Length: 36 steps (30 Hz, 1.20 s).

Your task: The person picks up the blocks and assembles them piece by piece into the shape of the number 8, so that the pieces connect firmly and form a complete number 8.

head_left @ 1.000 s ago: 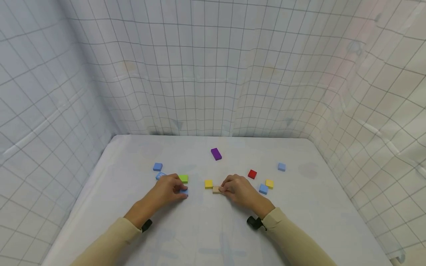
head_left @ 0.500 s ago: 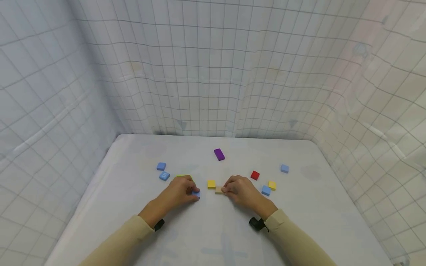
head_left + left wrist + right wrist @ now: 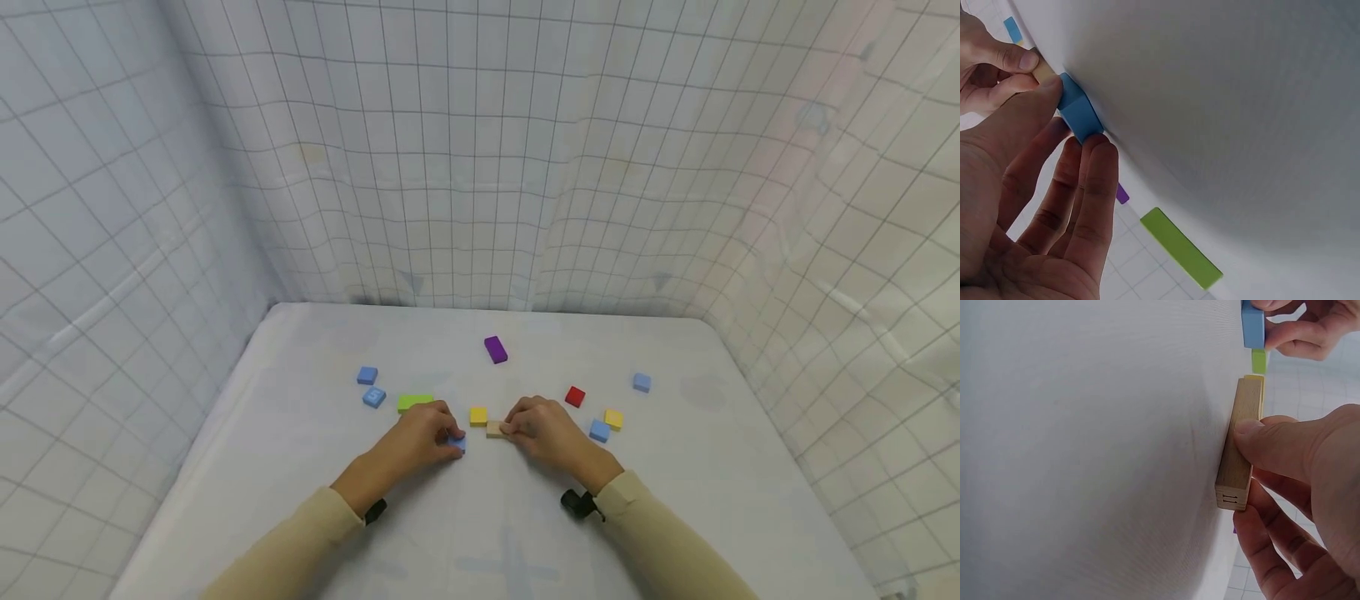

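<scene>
My left hand pinches a small blue block between thumb and fingers, low over the white table. To its right, my right hand grips a long bare-wood block with dark marks on its end face; thumb on one long side, fingers at the other side and the end. Just behind the wooden block's left end lies a square yellow block. A gap separates the blue block from the wooden one in the head view. Behind my left hand lies a flat green block, partly covered by it.
Farther back lies a purple block. At left are two blue blocks, a plain one and a marked one. At right are a red block, a blue block against a yellow block, and another blue block.
My left hand has slid the blue block rightward from below the green block toward the wooden block. The right hand keeps its grip in about the same place. The head view has shifted slightly.
</scene>
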Each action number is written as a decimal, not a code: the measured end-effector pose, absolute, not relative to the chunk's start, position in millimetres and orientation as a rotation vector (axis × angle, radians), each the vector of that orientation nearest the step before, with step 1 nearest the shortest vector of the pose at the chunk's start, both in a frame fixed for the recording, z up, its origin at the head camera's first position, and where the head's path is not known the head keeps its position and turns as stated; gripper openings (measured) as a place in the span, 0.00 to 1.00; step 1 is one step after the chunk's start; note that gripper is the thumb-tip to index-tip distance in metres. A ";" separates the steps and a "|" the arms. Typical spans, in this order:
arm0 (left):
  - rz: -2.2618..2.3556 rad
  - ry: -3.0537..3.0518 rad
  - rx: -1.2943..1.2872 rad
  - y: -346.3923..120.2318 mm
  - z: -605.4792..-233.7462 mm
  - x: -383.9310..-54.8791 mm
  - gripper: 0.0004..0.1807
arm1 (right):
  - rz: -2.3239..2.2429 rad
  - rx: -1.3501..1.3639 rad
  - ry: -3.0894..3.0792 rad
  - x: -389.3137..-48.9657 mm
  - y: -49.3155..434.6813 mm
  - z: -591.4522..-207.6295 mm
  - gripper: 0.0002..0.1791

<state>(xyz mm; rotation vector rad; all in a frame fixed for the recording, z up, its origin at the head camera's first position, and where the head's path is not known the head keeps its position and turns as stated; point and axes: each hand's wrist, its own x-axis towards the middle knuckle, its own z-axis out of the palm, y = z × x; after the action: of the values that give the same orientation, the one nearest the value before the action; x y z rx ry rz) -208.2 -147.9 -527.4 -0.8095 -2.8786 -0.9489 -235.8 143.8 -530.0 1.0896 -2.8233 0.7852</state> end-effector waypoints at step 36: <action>-0.881 -2.803 -0.947 -131.8 -555.8 -225.3 0.10 | 0.790 1.062 -2.839 -234.9 142.6 -526.8 0.04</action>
<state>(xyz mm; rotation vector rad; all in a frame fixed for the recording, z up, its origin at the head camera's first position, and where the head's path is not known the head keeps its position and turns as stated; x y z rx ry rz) -225.3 -131.8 -555.8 -0.9475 -2.8029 -0.8808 -234.9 142.6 -526.8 1.0621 -2.8391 0.7896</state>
